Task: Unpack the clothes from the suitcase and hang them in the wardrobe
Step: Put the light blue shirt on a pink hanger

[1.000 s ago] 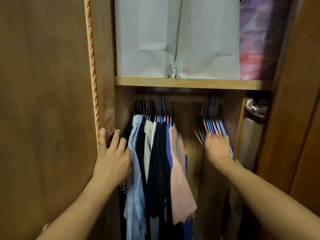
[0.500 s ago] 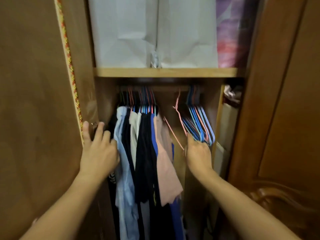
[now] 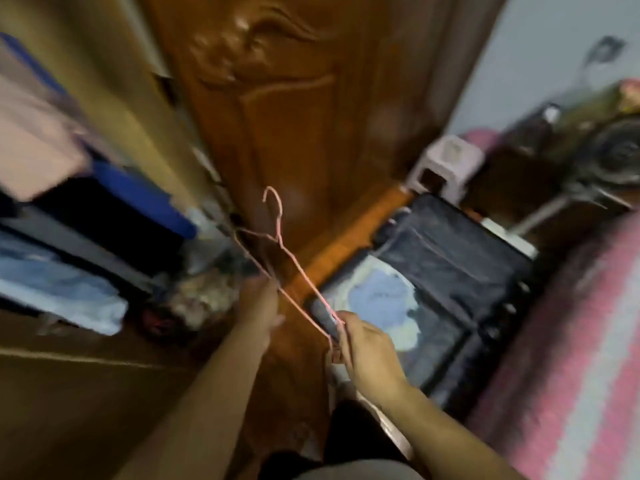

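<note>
A thin pink wire hanger (image 3: 289, 258) hangs in the air in front of the carved wardrobe door (image 3: 294, 109), hook upward. My left hand (image 3: 260, 303) grips its left end and my right hand (image 3: 365, 344) pinches its lower right corner. Beyond my right hand an open dark suitcase (image 3: 446, 258) lies on the floor, with pale blue folded clothes (image 3: 381, 299) inside. At the left, hung clothes (image 3: 59, 209) in pink, blue, dark and light blue show inside the wardrobe. The frame is blurred by motion.
A small white plastic stool (image 3: 446, 164) stands behind the suitcase. A pink striped bed cover (image 3: 571, 358) fills the right edge. A fan (image 3: 613, 157) and clutter sit at the far right. A bundle of items (image 3: 201, 299) lies on the wardrobe floor.
My right hand took a pink hanger off the rail. My view swung down and right from the wardrobe interior to the suitcase, and my left hand left the door edge and now holds the hanger too.
</note>
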The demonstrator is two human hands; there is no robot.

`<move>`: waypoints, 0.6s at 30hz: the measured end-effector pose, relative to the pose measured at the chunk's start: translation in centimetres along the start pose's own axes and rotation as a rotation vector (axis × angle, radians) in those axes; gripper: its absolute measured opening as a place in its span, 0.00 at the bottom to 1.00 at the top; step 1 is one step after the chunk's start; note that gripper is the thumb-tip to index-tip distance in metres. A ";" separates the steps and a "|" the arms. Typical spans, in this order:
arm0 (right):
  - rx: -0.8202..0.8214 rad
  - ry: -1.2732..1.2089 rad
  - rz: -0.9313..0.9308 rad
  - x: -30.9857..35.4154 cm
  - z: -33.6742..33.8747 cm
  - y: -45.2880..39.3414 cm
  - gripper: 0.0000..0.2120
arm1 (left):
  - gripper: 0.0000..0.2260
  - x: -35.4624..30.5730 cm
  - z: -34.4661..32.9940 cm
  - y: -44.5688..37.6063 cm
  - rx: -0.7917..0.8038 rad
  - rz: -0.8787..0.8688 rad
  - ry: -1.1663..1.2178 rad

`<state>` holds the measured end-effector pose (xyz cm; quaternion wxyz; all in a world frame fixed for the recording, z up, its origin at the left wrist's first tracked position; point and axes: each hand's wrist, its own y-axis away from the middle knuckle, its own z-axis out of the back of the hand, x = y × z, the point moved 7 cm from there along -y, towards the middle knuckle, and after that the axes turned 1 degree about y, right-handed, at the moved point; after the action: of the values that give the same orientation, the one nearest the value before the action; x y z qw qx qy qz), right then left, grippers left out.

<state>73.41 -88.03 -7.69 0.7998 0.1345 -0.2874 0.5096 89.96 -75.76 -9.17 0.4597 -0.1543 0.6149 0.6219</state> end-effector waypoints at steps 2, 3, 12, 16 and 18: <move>-0.025 -0.039 -0.151 -4.4 1.6 3.9 0.15 | 0.14 6.3 -7.9 2.8 0.301 0.373 0.232; -0.062 -0.076 -0.227 -6.2 2.4 5.6 0.18 | 0.14 8.2 -10.9 4.1 0.389 0.429 0.254; -0.225 -1.063 -0.900 -21.3 -1.0 12.0 0.11 | 0.04 17.2 -24.9 2.8 0.550 0.309 -0.235; -0.370 -1.351 -1.070 -32.1 -3.6 8.8 0.10 | 0.07 23.4 -29.8 -1.7 0.656 0.241 -0.493; -0.411 -1.344 -1.119 -37.7 -6.4 7.4 0.13 | 0.06 26.2 -32.2 -5.4 0.631 0.183 -0.509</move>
<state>57.02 -109.28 -35.90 0.6025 0.3791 -0.6726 -0.2023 68.20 -95.94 -38.68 0.5648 0.2081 0.6531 0.4595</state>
